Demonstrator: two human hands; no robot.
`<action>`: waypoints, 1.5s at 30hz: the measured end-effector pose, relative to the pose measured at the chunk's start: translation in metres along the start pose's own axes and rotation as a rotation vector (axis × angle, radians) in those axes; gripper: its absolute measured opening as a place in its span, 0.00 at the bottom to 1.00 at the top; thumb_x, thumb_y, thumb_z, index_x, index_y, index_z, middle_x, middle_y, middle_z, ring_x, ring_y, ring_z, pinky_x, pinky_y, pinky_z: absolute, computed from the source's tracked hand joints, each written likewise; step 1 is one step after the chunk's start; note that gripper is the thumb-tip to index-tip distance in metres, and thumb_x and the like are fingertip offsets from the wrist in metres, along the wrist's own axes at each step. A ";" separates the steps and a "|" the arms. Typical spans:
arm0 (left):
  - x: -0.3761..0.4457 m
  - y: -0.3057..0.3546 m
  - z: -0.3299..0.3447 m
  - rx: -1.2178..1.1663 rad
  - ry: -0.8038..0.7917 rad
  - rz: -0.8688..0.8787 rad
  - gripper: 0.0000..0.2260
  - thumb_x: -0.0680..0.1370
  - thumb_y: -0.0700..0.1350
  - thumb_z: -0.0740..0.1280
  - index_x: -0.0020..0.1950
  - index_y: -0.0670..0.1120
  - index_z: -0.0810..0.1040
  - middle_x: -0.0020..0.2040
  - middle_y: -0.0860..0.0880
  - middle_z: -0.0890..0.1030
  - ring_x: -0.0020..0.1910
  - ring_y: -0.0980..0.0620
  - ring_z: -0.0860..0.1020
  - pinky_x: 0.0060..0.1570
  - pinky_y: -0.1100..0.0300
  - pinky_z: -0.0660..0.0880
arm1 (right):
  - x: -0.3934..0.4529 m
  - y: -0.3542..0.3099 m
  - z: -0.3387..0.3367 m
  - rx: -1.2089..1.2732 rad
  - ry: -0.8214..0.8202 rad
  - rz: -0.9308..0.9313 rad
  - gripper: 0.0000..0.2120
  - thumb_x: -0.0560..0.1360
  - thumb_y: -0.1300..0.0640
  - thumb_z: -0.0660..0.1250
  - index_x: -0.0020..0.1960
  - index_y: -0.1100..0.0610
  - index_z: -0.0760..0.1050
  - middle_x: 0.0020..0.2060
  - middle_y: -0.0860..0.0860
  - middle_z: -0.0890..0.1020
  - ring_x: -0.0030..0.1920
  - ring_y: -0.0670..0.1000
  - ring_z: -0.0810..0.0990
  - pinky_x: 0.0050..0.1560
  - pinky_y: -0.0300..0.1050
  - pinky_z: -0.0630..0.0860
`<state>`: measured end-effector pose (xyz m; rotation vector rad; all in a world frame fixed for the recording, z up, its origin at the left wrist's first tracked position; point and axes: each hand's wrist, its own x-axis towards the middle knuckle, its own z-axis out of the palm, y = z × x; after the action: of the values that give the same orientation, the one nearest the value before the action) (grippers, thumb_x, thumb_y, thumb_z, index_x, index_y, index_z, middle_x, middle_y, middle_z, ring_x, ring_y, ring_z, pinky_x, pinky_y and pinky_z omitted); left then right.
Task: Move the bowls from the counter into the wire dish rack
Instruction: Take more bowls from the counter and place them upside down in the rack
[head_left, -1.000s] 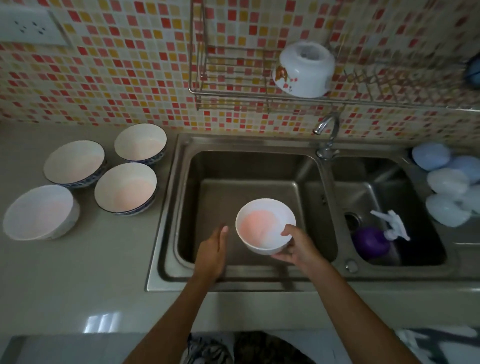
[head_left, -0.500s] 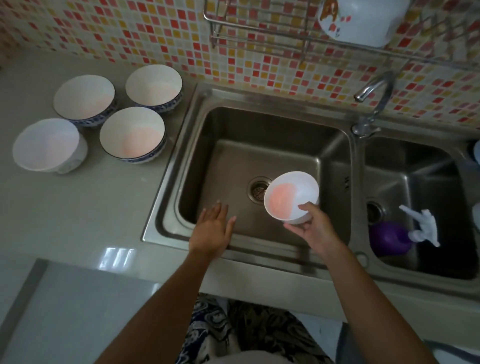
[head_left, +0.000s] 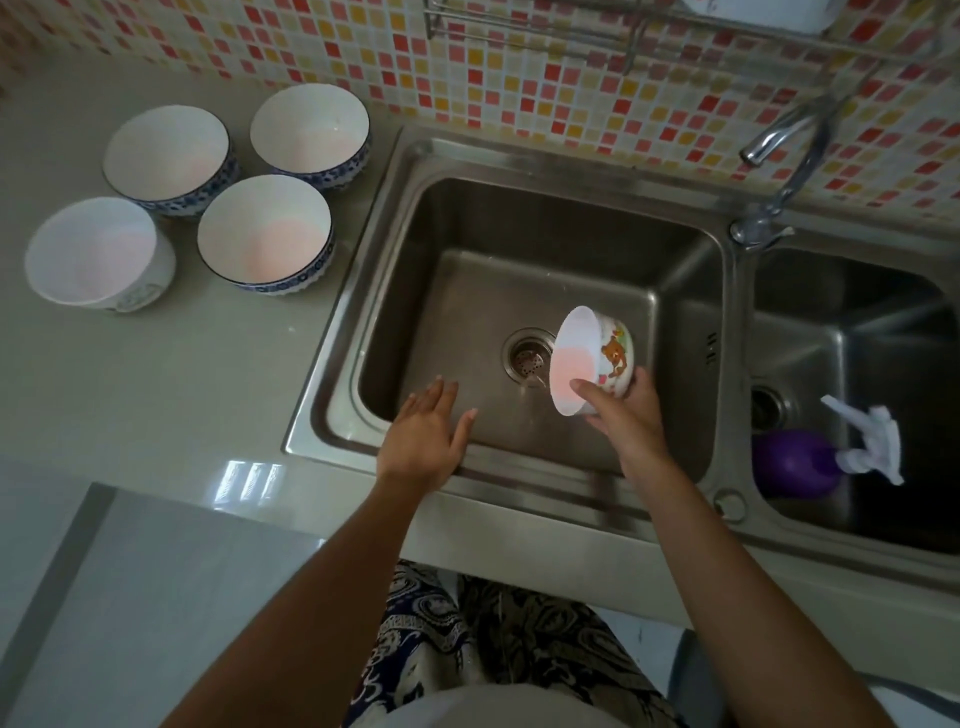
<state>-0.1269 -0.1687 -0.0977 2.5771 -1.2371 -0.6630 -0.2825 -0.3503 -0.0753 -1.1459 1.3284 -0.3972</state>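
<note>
My right hand grips a white bowl with a bear picture, tipped on its side over the left sink basin with its mouth facing left. My left hand hovers flat and open above the basin's front edge, holding nothing. On the counter at the left stand three blue-patterned bowls and a plain white bowl, all upright. The wire dish rack hangs on the tiled wall at the top, with a white bowl in it, mostly cut off by the frame.
The double steel sink has a drain in the left basin. A faucet rises between the basins. A purple spray bottle lies in the right basin. Grey counter spreads left.
My right hand has tipped the bowl from upright onto its side over the drain. The view has dropped, so the rack is now mostly out of frame. My left hand stays open nearby.
</note>
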 end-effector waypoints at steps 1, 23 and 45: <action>0.000 0.000 0.000 -0.002 0.001 -0.003 0.27 0.81 0.59 0.49 0.76 0.46 0.59 0.76 0.44 0.62 0.75 0.47 0.61 0.74 0.55 0.52 | 0.001 0.000 0.000 -0.041 0.010 -0.024 0.34 0.64 0.57 0.80 0.65 0.53 0.68 0.54 0.47 0.78 0.54 0.50 0.79 0.49 0.49 0.82; -0.001 -0.002 0.006 -0.006 0.060 0.009 0.28 0.80 0.61 0.49 0.76 0.47 0.58 0.76 0.44 0.62 0.74 0.46 0.63 0.74 0.54 0.56 | -0.012 0.033 0.000 -1.147 0.080 -0.770 0.38 0.69 0.68 0.74 0.75 0.60 0.62 0.75 0.55 0.65 0.77 0.60 0.55 0.71 0.47 0.53; 0.066 0.048 -0.216 -0.069 0.623 0.457 0.22 0.83 0.49 0.51 0.76 0.45 0.57 0.77 0.46 0.59 0.76 0.48 0.55 0.73 0.57 0.48 | -0.098 -0.156 0.017 0.576 -0.136 -0.027 0.28 0.74 0.39 0.65 0.69 0.49 0.67 0.56 0.55 0.77 0.53 0.58 0.80 0.44 0.53 0.81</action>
<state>-0.0201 -0.2514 0.0891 2.0679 -1.4415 0.1752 -0.2372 -0.3345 0.1035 -0.6934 0.9867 -0.6592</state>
